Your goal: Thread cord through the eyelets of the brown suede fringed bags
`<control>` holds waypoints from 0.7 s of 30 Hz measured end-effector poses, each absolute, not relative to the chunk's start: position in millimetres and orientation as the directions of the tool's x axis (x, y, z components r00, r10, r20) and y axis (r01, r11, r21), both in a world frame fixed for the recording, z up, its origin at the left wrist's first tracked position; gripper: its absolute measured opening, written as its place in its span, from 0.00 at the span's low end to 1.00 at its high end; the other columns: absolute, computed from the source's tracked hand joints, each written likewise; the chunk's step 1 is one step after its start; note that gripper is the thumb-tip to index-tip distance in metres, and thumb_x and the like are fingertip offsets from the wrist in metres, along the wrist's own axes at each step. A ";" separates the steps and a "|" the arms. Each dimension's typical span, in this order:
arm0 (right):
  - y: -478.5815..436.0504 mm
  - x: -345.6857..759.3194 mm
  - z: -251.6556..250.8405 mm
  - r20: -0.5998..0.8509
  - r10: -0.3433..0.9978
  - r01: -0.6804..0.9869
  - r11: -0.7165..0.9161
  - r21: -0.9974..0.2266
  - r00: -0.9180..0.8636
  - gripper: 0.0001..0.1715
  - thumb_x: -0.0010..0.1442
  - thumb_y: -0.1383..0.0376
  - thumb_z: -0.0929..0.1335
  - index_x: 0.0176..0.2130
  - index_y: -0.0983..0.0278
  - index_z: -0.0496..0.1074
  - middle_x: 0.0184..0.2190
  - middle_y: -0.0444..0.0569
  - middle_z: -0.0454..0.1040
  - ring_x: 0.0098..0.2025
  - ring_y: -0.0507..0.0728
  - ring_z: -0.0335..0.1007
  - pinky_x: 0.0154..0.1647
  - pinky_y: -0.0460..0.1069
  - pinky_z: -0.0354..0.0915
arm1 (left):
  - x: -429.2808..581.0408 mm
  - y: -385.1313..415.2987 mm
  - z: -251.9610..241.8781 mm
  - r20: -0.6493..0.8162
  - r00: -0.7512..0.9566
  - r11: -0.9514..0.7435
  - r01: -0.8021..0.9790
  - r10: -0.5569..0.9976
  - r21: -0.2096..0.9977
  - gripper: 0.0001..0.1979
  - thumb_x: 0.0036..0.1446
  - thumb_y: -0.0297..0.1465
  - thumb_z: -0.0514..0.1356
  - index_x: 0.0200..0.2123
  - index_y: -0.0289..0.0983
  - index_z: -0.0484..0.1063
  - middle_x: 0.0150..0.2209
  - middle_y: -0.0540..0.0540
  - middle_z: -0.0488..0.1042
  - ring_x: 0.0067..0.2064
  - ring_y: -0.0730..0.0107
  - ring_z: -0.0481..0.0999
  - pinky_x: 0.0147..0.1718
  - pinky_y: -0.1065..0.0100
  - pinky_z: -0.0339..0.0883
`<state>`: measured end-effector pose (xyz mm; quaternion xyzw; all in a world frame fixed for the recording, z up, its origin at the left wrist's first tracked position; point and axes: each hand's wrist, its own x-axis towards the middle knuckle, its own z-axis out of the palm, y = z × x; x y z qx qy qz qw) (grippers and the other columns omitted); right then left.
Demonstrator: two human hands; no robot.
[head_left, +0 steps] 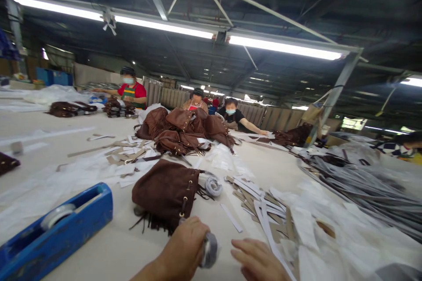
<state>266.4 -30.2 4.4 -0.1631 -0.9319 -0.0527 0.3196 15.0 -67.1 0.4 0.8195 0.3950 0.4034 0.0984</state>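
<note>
My left hand (186,246) is closed around a small grey roll (209,250) wrapped in something clear, low in the head view. To its right, my right hand (259,259) is apart from the roll, fingers stretched out and nothing in them. Just beyond my left hand, a dark brown fringed bag (161,191) with metal eyelets lies on the white table (132,246). A coiled pale strip (213,185) sits at the bag's right side.
A blue tape dispenser (62,232) stands at the left. Paper strips (263,206) and crumpled white sheets (329,228) lie at the right. Brown bags (181,127) are heaped farther back. Grey strips (356,184) pile up far right. Several people are beyond the table.
</note>
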 end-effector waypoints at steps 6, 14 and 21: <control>-56.5 216.4 20.8 -0.197 0.894 0.217 -0.116 -0.969 -0.403 0.26 0.58 0.46 0.64 0.29 0.65 0.71 0.14 0.38 0.61 0.15 0.46 0.52 0.15 0.42 0.49 | 24.6 -65.4 -3.0 0.623 0.605 -0.778 0.629 0.496 0.010 0.10 0.58 0.20 0.46 0.33 0.37 0.63 0.28 0.47 0.68 0.33 0.64 0.64 0.50 0.59 0.59; -49.4 209.6 20.9 -0.426 0.747 0.252 -0.344 -0.904 -0.510 0.18 0.49 0.53 0.71 0.22 0.65 0.68 0.09 0.35 0.59 0.11 0.44 0.47 0.12 0.42 0.41 | 22.3 -75.2 2.3 0.625 0.661 -0.825 0.563 0.414 -0.048 0.13 0.62 0.23 0.46 0.46 0.33 0.65 0.32 0.44 0.73 0.35 0.63 0.70 0.55 0.59 0.58; -50.3 200.0 11.2 -0.498 0.685 0.148 -0.504 -0.851 -0.532 0.05 0.41 0.68 0.67 0.21 0.63 0.64 0.07 0.33 0.54 0.11 0.44 0.42 0.12 0.41 0.38 | 23.7 -70.5 -6.6 0.518 0.720 -0.795 0.595 0.461 -0.120 0.20 0.61 0.24 0.50 0.56 0.29 0.60 0.41 0.41 0.76 0.43 0.62 0.72 0.59 0.57 0.55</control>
